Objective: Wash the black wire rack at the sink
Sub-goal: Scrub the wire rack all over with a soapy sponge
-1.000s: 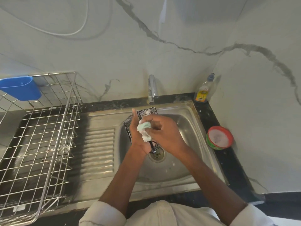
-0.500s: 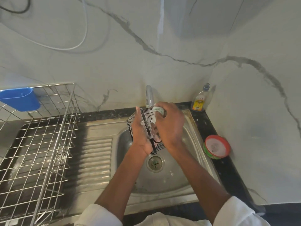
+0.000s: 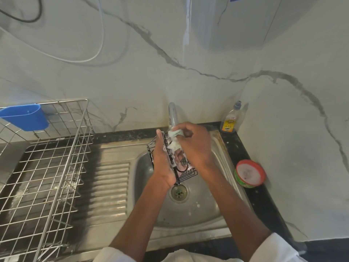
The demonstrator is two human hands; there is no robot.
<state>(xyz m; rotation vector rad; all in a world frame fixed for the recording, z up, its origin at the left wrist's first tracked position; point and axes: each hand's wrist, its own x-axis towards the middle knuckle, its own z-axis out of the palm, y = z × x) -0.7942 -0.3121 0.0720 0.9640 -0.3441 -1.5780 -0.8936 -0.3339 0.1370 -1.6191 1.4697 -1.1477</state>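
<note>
Black wire makes up the rack (image 3: 186, 173) you hold upright over the steel sink (image 3: 198, 208), just above the drain (image 3: 178, 191) and in front of the tap (image 3: 172, 116). Your left hand (image 3: 163, 163) grips the rack along its left edge, palm against the wire and fingers reaching up toward the top corner. Your right hand (image 3: 196, 146) is clenched around a pale, soapy cloth (image 3: 174, 138), which it presses against the upper part of the rack; suds cling to the wire between your two hands. The rack's lower corner hangs free over the basin, and you cannot tell from this angle whether it touches the sink wall behind.

To the left of the basin the ribbed drainboard (image 3: 111, 188) runs toward a metal dish drainer (image 3: 47, 178), which carries a blue plastic holder (image 3: 26, 117) hooked on its far rim. On the dark desk (image 3: 260, 201) to the right of the sink sits a round tub with a red rim (image 3: 249, 173), whitish inside. A clear bottle of yellow liquid (image 3: 230, 120) stands in the far right corner against the marbled wall (image 3: 188, 82). White sleeves (image 3: 279, 250) show at the near edge, pushed back from both forearms.
</note>
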